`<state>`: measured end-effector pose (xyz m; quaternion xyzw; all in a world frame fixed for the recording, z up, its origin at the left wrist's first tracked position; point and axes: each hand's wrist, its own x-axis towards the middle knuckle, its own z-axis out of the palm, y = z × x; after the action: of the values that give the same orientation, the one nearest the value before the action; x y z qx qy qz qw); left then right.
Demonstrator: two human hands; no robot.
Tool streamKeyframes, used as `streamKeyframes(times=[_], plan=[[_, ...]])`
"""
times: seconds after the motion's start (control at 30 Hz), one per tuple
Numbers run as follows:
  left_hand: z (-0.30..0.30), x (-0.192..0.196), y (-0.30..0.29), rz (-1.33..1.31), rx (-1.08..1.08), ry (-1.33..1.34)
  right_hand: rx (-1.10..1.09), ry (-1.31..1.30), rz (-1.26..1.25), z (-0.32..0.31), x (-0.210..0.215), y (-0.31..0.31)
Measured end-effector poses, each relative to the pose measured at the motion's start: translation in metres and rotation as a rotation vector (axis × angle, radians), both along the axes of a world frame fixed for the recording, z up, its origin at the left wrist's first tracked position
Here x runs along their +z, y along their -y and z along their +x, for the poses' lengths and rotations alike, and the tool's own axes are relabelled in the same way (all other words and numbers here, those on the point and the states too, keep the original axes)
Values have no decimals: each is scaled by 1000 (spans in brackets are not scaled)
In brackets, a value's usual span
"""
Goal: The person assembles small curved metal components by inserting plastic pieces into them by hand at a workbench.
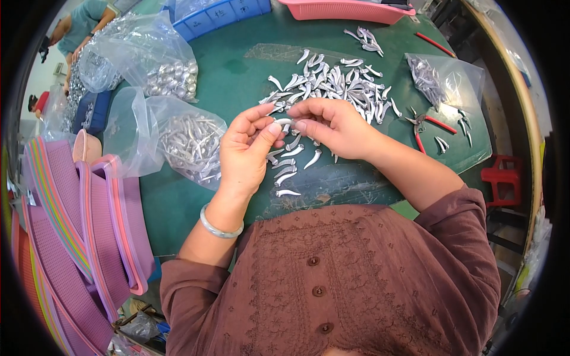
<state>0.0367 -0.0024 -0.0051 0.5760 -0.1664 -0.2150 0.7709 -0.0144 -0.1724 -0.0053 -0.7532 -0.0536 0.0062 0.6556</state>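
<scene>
My left hand [246,145] pinches a small curved silver metal piece [284,121], horn-shaped, between thumb and fingers. My right hand [335,127] closes its thumb and forefinger at the right end of that same piece; the exact contact is partly hidden by the fingers. Just beyond both hands spreads a big loose pile of similar curved silver pieces [350,86]. Below my fingers, a short column of more such pieces [285,169] lies on the green tabletop [237,65].
Clear bags of silver parts [191,142] lie left, another bag [426,80] right. Red-handled pliers [419,123] rest near it. Blue [219,18] and pink [347,12] bins stand at the back. Purple baskets [113,225] crowd the left. Another person [83,29] is far left.
</scene>
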Motion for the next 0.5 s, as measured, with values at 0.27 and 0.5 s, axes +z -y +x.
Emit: streamKeyframes(times=[0.27,0.5], plan=[[1,-4,-2,-79,-74,-5,7,-85,133,-2,4,2],[0,-1,-4,-77,-83,-74,-118,264,-254,-4,7,-1]])
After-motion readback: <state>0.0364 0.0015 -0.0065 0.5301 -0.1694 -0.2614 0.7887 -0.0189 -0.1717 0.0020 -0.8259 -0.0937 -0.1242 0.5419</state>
